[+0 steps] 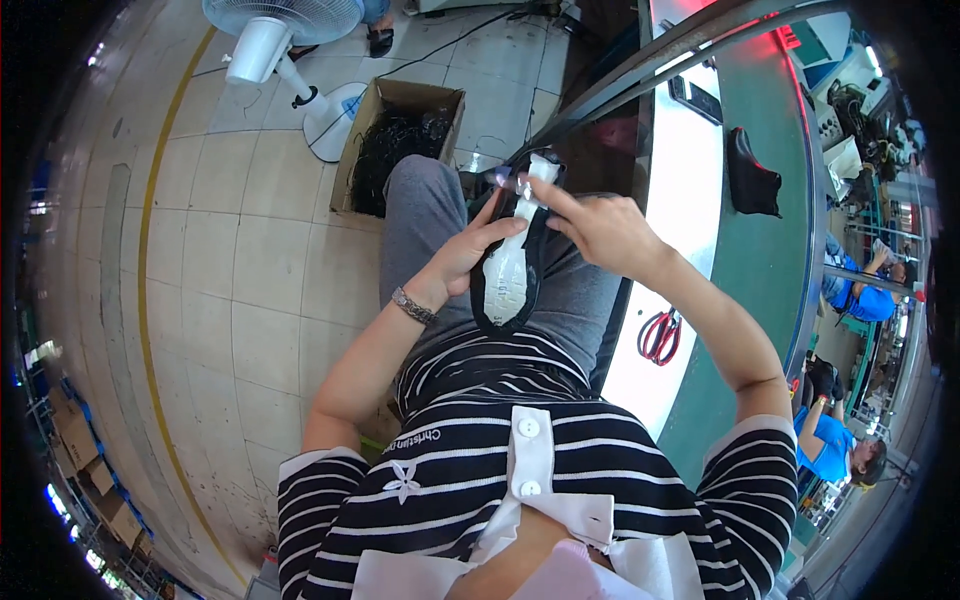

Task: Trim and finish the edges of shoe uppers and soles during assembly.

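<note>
Left hand [470, 255] fingers clenched round a black shoe upper [510, 270] w/ white paper stuffing, held over the lap. Right hand [600, 230] fingers touch its far end, index out. Right: green surface [760, 270] w/ red scissors [660, 335], another black upper [752, 180]. Far left: tiled floor [250, 270], cardboard box [395, 145], white fan [275, 45].

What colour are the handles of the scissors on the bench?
Red; the scissors show best in the head view, on the bench.

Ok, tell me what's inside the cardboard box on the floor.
The cardboard box stands open beside the fan base. It holds a tangled heap of thin black strands, maybe laces or cords. The heap hides the bottom and anything beneath it.
</note>
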A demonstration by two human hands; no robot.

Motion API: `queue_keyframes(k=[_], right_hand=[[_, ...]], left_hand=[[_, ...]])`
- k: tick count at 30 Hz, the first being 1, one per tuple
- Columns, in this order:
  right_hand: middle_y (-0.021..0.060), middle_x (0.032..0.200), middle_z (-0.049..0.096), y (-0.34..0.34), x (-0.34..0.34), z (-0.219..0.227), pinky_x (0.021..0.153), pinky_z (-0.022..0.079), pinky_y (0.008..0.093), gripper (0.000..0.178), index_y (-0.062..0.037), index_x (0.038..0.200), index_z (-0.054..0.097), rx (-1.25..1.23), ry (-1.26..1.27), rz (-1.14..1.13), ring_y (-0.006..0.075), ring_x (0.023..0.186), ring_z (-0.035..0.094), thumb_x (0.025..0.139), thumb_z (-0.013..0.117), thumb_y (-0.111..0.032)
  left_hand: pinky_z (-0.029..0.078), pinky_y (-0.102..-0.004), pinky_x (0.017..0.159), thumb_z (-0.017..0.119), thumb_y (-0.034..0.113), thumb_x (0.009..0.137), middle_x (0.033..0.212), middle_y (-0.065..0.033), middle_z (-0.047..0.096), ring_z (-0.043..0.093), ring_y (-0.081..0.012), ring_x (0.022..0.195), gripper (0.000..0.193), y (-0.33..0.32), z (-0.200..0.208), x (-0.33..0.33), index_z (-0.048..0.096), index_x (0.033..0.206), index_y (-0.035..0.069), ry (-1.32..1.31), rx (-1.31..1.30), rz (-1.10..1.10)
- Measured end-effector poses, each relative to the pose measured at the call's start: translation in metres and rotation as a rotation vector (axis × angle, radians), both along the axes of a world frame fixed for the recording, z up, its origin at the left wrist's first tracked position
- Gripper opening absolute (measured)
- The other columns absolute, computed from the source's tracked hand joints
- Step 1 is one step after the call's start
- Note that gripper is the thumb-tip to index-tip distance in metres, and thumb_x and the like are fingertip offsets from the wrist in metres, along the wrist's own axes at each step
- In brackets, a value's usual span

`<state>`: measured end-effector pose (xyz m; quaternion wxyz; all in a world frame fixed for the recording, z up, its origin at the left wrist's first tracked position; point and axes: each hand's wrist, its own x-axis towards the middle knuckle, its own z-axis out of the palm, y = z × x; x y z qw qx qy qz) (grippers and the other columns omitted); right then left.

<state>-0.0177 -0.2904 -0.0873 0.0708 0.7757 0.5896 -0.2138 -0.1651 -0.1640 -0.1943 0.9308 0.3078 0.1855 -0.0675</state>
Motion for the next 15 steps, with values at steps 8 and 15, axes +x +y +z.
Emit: queue_keyframes(k=[8,15], right_hand=[[0.0105,0.057,0.058,-0.011,-0.008,-0.002,0.046,0.046,0.0332,0.061,-0.0249,0.146,0.019,0.183,0.044,0.025,0.0236,0.047,0.059,0.095,0.05,-0.024],[0.0096,0.056,0.059,-0.006,-0.02,0.013,0.041,0.045,0.0308,0.064,-0.0248,0.147,0.016,0.145,0.064,0.08,0.0217,0.044,0.058,0.094,0.051,-0.023]], left_hand=[[0.046,-0.027,0.081,0.069,0.017,0.083,0.11,-0.0008,0.054,0.054,-0.0081,0.095,0.086,0.003,-0.003,-0.002,0.015,0.149,0.02,0.048,-0.003,-0.057],[0.046,-0.0283,0.086,0.072,0.012,0.078,0.115,-0.0015,0.051,0.054,-0.012,0.1,0.098,0.008,-0.006,-0.006,0.007,0.15,0.02,0.092,-0.011,-0.1]])
